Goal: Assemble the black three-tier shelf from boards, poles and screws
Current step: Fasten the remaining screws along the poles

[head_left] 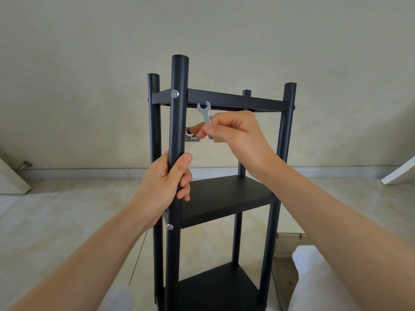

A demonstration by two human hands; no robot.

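left hand [167, 178] wraps the near front pole [178, 122] between the top and middle tiers, fingers curled round it, thumb up along the tube; my read is it's there to brace the frame so it doesn't rock or twist while the other hand works. right hand [233, 131] is up just under the top board [233, 101], pinching a small flat wrench [205, 113] between thumb and fingertips, open jaw end pointing up, clear of any fastener. something small and metallic [190, 135] sits just beside the fingertips against the pole; too blurred to tell what it is or whether the fingers touch it. shelf [224, 198] stands upright on the tiled floor [56, 221], close in front of the person and just short of the wall [89, 63], which keeps every joint in arm's reach. judging by layout it looks near done: all tiers are on the poles, so this is likely a final tightening or check. counts, big to small: 1 shelf frame; 4 poles, all standing past the top tier, the far one mostly hidden; 3 boards, top, middle board [226, 196] and bottom board [220, 286], the bottom one cut off by the frame edge; 2 hands; 2 silver screw heads visible on the near front pole, upper screw [175, 94] at the top tier, lower screw [170, 226] at the middle tier; 1 wrench. fasteners on the other poles aren't readable from this angle.
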